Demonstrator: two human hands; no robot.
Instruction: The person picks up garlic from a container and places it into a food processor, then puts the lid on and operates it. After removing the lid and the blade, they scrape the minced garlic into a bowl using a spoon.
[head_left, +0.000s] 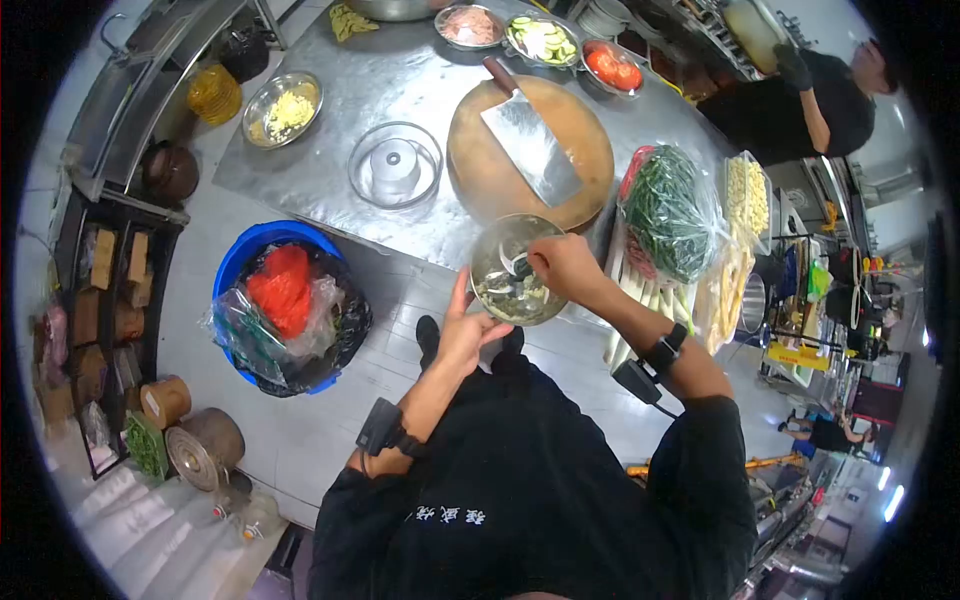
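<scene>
The left hand [465, 335] is in front of the body, its fingers spread and extended, and the thumb is pointing toward the right side. The right hand [562, 265] is a little higher, with the fingers curled closed. The left forearm [428, 398] and the right forearm [635, 318] reach forward and inward, both bare below the black sleeves [705, 470].

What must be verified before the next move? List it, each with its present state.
1. Left hand supporting the bowl: ok.
2. Bowl wholly over the table: not ok, it overlaps the front edge in this view.
3. Chopped food inside the bowl: ok.
4. Right hand gripping the piece inside firmly: cannot tell, fingers obscure the contact.
5. Cleaver flat on the round board: ok.
</scene>
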